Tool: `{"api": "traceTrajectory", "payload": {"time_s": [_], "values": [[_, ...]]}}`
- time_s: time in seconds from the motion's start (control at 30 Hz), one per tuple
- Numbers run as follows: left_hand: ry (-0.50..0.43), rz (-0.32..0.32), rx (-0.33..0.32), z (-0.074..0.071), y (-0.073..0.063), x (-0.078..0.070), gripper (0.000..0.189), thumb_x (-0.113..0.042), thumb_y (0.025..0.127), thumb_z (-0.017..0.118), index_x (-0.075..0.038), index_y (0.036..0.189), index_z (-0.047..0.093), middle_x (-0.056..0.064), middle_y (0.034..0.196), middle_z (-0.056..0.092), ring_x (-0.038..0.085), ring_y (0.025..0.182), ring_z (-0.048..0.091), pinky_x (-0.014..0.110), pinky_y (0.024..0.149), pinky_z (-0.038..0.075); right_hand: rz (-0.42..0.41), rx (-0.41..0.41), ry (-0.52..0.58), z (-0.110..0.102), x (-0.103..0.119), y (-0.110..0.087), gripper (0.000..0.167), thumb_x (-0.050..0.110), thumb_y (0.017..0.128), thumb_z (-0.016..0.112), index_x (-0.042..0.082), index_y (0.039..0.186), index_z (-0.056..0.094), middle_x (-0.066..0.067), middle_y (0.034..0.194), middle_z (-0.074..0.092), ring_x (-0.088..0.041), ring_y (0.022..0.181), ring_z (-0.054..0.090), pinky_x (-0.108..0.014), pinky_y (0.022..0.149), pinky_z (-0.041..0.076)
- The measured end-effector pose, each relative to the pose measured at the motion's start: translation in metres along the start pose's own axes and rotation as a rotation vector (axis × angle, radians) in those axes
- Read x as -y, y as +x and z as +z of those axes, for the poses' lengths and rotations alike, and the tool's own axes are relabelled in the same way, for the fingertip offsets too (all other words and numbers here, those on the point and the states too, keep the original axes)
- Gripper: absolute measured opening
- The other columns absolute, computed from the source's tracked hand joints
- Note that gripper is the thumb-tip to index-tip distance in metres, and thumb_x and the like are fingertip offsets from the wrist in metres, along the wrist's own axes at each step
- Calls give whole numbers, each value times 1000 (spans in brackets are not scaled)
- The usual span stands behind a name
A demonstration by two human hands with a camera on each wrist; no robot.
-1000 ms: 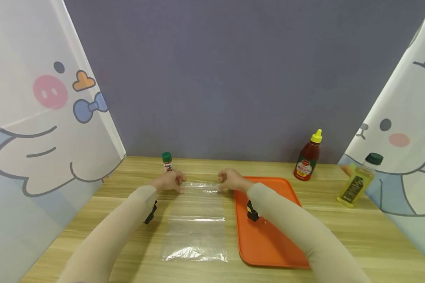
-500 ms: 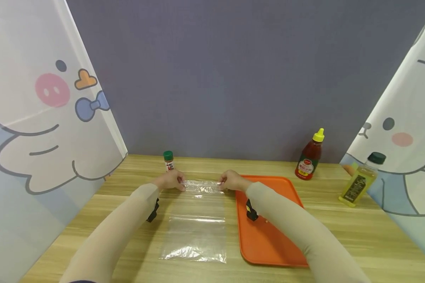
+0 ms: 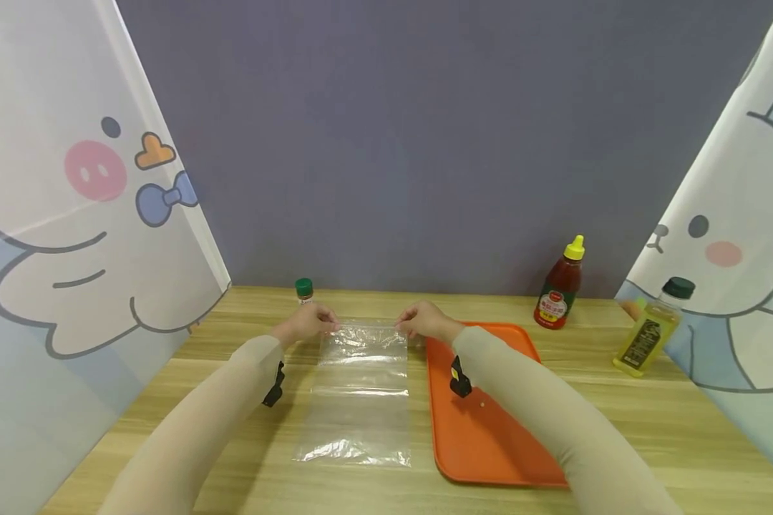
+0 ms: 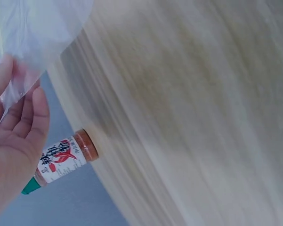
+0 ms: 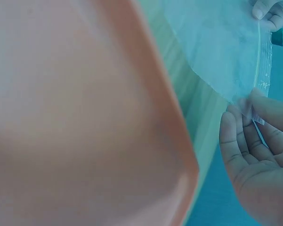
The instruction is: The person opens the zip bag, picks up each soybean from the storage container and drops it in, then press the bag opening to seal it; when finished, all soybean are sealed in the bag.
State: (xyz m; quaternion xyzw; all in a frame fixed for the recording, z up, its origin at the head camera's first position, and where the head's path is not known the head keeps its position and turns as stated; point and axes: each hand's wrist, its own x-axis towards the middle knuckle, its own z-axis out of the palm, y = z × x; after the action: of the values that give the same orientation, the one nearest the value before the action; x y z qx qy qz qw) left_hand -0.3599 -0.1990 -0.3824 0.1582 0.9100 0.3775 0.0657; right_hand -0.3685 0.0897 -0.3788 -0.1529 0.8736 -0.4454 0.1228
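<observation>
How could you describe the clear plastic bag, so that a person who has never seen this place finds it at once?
On the wooden table, find the orange tray. Just to its left in the head view, the left hand and right hand pinch the far corners of a clear plastic bag. Unlike the tray, it is colourless, and the table shows through it.

Clear bag (image 4: 49, 28) between the left fingers (image 4: 40, 103), a jar (image 4: 63, 159) (green-capped, reddish powder inside) near them.
</observation>
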Motion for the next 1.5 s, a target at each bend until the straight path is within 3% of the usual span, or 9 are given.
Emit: {"api": "traceTrajectory", "payload": {"time_s": [0.33,0.5,0.6,0.73,0.87,0.97,1.1,1.3,1.5], "values": [[-17,18,-165,-6,-1,-21,7,-11,88,70,-3,88,70,9,91,69,19,82,60,34,75,55,-69,-68,-30,-24,21,-3,12,7,87,70,-4,94,72,-13,93,74,-33,81,68,-47,82,58],[-47,70,-203,-12,-1,-30,7,-14,88,71,-8,85,71,5,83,68,12,72,59,29,66,54,-97,-106,-48,-38,32,-6,15,9,87,71,-3,96,73,-13,91,74,-41,91,66,-38,78,60],[-76,53,-206,-16,-1,-36,10,-17,89,70,-7,90,72,12,88,70,9,55,48,21,51,43,-107,-124,-51,-45,38,-9,15,9,87,71,-2,97,74,-14,93,74,-36,85,67,-31,72,59],[-106,11,-213,-20,-5,-46,20,-22,92,68,-5,101,73,14,91,71,9,40,28,21,39,30,-115,-129,-58,-51,43,-14,17,10,88,70,-2,100,73,-13,96,73,-20,76,65,-33,75,58],[-108,28,-221,-22,-12,-53,23,-23,92,66,-4,105,72,8,88,72,9,38,25,22,37,29,-117,-119,-56,-54,44,-22,14,13,88,70,3,97,74,-11,94,74,-18,77,65,-30,73,57],[-96,56,-228,-21,-18,-57,22,-23,91,68,-6,103,73,6,86,71,10,40,28,22,39,31,-114,-98,-36,-54,46,-30,13,14,88,71,4,95,75,-8,89,73,-28,82,66,-27,70,56],[-50,110,-244,-18,-26,-59,17,-21,90,70,-7,98,74,4,83,70,11,55,48,24,52,45,-137,-43,-26,-52,49,-41,19,15,89,69,0,100,73,-7,87,73,-33,87,66,-28,71,57],[-64,138,-247,-8,-36,-62,12,-18,88,71,-8,95,74,2,84,71,19,77,62,43,72,56,-196,17,-61,-45,48,-45,21,17,91,67,0,103,74,-13,90,73,-24,83,65,-29,75,56],[-43,139,-239,0,-43,-65,10,-20,88,71,-12,92,74,10,89,72,31,86,65,33,72,54,-205,42,-101,-38,50,-46,22,22,90,69,3,99,75,-6,84,71,-14,76,58,-24,59,47]]}}
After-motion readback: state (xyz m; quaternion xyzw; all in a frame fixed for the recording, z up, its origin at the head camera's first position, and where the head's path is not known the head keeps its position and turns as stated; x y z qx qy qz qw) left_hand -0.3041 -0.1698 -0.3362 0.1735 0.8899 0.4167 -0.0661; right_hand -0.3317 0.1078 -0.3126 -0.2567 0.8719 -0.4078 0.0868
